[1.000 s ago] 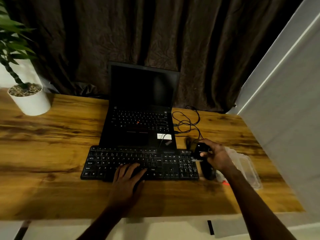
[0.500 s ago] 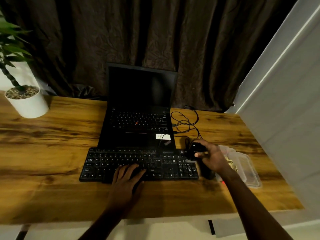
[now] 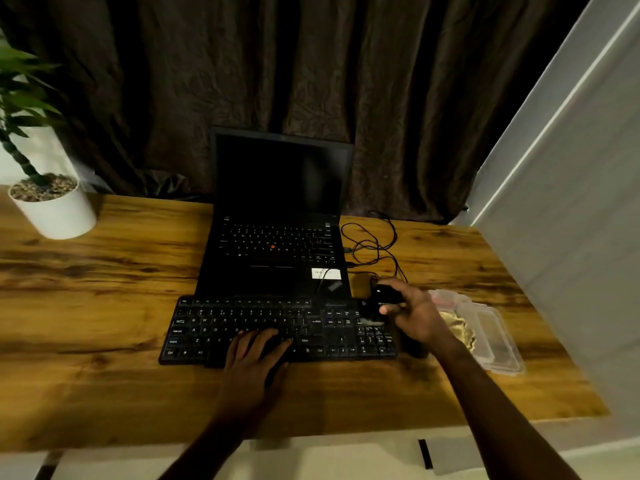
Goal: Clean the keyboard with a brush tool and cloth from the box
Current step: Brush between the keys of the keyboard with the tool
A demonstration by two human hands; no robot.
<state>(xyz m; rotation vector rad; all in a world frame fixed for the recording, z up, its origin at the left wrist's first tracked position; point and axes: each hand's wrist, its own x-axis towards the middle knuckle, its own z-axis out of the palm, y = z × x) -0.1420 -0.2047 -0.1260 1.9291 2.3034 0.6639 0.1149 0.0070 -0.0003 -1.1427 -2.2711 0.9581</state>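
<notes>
One keyboard [image 3: 242, 323], one box [image 3: 498, 341], one brush tool [image 3: 382, 296] in right hand [image 3: 420, 318].

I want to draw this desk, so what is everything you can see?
table: one, brown wood, under everything
keyboard: one, black, front middle of table
laptop: one, black, open behind the keyboard
plant: one, green in white pot, far left
cables: tangle, black, right of laptop
box: one, clear plastic, right of keyboard
cloth: one, yellowish, inside the box
brush tool: one, black, over keyboard's right end
curtain: one, dark brown, behind the table
left hand: one, resting on the keyboard
right hand: one, gripping the brush tool
</notes>
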